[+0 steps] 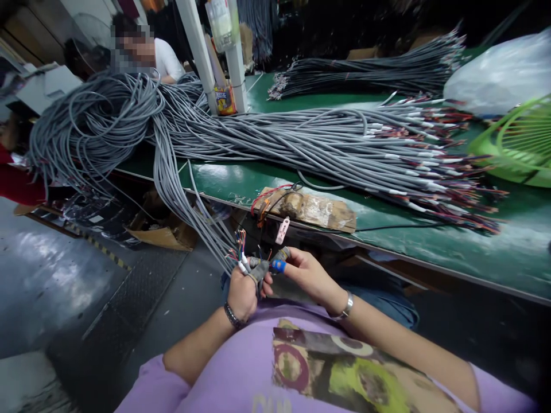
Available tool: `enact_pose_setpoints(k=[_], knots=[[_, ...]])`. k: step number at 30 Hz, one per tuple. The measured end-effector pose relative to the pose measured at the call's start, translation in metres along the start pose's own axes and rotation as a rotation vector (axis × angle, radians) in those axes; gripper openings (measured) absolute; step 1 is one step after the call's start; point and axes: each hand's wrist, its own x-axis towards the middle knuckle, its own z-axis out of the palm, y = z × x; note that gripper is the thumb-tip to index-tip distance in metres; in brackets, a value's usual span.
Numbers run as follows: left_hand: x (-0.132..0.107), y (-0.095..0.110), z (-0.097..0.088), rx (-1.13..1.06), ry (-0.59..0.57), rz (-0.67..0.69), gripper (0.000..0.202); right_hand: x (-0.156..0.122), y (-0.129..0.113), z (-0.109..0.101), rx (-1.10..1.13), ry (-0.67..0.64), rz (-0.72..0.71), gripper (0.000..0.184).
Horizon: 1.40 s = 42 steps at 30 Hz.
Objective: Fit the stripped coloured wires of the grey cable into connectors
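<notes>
Low in front of my body, my left hand [244,291] is closed around the ends of several grey cables [196,229]. Their stripped tips, with fine coloured wires [239,248] and white sleeves, stick up above the fist. My right hand [301,269] meets it from the right, thumb and fingers pinched together near the wire ends. Grey coverings wrap some fingertips, and a blue band circles a right-hand finger. What lies between the right fingertips is too small to make out. The held cables run up to the left, over the bench edge.
A thick bundle of grey cables [275,137] lies along the green bench [430,252], coiled at the left. Behind it are black cables [357,74], a white plastic bag [503,71] and a green basket [516,140]. A worn wooden block [325,212] sits at the edge. A person [167,60] is beyond.
</notes>
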Motion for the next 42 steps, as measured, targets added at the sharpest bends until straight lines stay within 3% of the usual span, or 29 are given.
enact_pose_setpoints(k=[9,19,24,31,33,37,40,42], knots=[[0.000,-0.005,0.000,0.069,-0.065,-0.020,0.037,0.006,-0.008,0.011,0.082,-0.135,0.047,0.034],[-0.001,-0.005,0.001,0.028,0.025,0.017,0.038,0.005,0.006,0.011,0.119,0.130,0.071,0.035],[-0.001,-0.005,0.001,0.039,0.014,0.009,0.039,0.005,0.011,0.009,0.141,0.134,0.124,0.031],[0.002,0.005,-0.004,-0.047,-0.048,0.018,0.037,0.010,0.011,-0.010,0.489,0.208,0.130,0.030],[0.003,0.010,-0.003,-0.056,-0.108,-0.015,0.037,0.014,0.010,-0.017,0.541,0.186,0.182,0.032],[0.006,0.020,0.003,-0.061,-0.231,-0.079,0.040,0.025,-0.002,-0.023,0.572,-0.027,0.301,0.039],[0.011,0.026,0.007,-0.072,-0.272,-0.115,0.043,0.032,-0.010,-0.021,0.513,-0.094,0.234,0.039],[0.013,0.027,0.009,-0.081,-0.292,-0.123,0.043,0.034,-0.010,-0.018,0.404,-0.020,0.129,0.041]])
